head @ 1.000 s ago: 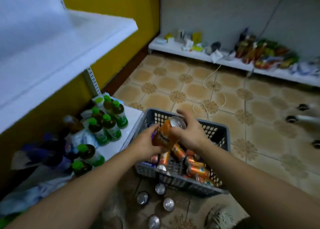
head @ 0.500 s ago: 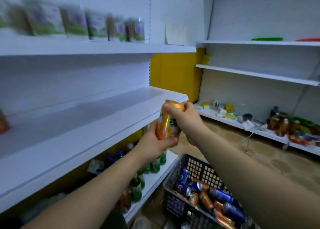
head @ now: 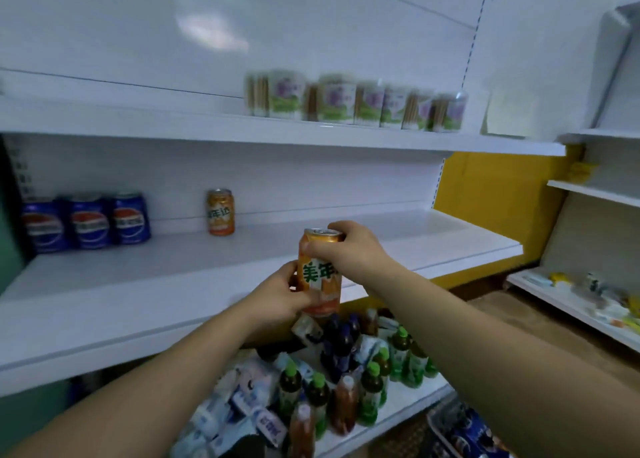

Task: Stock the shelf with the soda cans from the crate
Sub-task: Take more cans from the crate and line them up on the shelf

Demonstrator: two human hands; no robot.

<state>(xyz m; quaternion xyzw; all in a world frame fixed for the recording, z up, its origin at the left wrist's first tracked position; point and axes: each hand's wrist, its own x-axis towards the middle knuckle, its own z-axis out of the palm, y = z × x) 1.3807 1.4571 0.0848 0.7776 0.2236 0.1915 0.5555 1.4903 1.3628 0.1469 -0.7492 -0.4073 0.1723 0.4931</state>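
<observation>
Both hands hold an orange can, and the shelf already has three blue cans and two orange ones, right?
Not quite: the head view shows only one orange can on the shelf, beside the three blue cans. The left hand and right hand do hold a second orange can.

White metal shelving fills the left and centre of the frame: an upper shelf (head: pixel 173 126) crosses the middle height, and a wider middle shelf (head: pixel 138 284) runs below it. The glossy white back panel (head: pixel 346 17) above carries a soft patch of reflected light (head: pixel 211 31) in the upper centre. A yellow wall (head: pixel 491 194) shows between this unit and a second white shelf unit (head: pixel 595 192) at the right edge. Brownish floor (head: pixel 512 319) lies at lower right.
</observation>
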